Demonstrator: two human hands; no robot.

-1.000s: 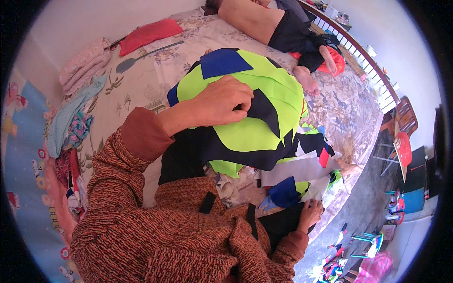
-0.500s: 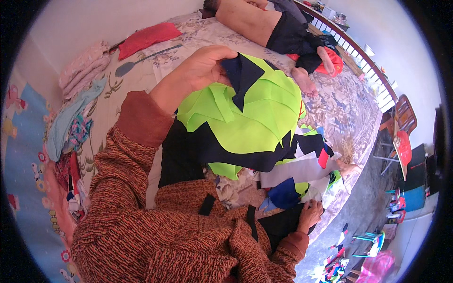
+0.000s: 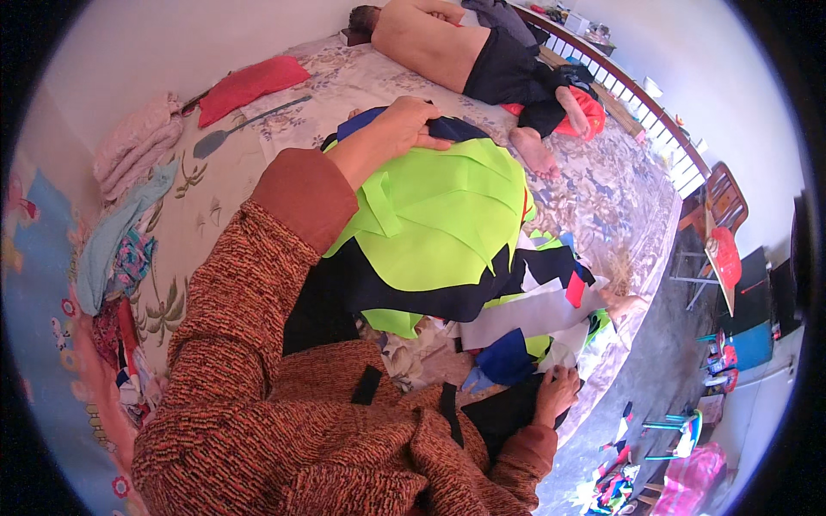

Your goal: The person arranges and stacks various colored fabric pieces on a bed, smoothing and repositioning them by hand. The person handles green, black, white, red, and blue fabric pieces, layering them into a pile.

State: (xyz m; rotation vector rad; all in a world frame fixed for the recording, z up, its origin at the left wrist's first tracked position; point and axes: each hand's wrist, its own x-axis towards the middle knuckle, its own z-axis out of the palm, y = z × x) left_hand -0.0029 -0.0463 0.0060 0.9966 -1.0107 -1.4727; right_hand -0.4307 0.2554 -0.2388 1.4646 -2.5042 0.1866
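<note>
A layered pile of neon-green cloth pieces (image 3: 430,215) lies before me, with dark navy cloth (image 3: 404,291) showing under its near edge. At the pile's far edge my left hand (image 3: 400,133) is closed on a navy cloth piece (image 3: 458,129), which lies low against the stack. A blue cloth corner (image 3: 357,123) shows beside that wrist. My right hand (image 3: 557,396) rests with curled fingers on black fabric (image 3: 495,421) by my knee, next to a white scrap (image 3: 564,348); whatever is in those fingers is hidden. A blue cloth piece (image 3: 506,357) lies near it.
Mixed scraps (image 3: 551,267) and a long pale strip (image 3: 516,318) lie right of the pile. A person (image 3: 439,47) lies at the bed's far side. A flyswatter (image 3: 211,142), a red pillow (image 3: 249,90) and folded cloths are at left. The bed edge drops to the floor at right.
My left hand has lowered the lifted navy piece onto the far edge of the pile. The view has shifted slightly; my right hand stays by the black fabric.
</note>
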